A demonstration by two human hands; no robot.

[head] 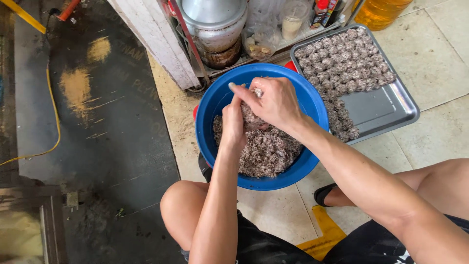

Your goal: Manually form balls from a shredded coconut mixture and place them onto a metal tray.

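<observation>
Bowl [211,105] on the floor, holding speckled brown mix [266,151].
Beside it a tray [386,105] carries rows of shaped balls [342,61]. Your right hand [273,101] and left hand [233,122] meet over the bowl, fingers closed around one lump [251,119] of mix.

View: a single head-worn camera is used; no second view is provided.
Direction: the scene is looked down on steeply, forward over the knees toward the tiled floor [439,58].
Distance: the blue basin [215,105] is seen close, mid-frame.
Edges: a metal tray [386,105] is included upper right.
</observation>
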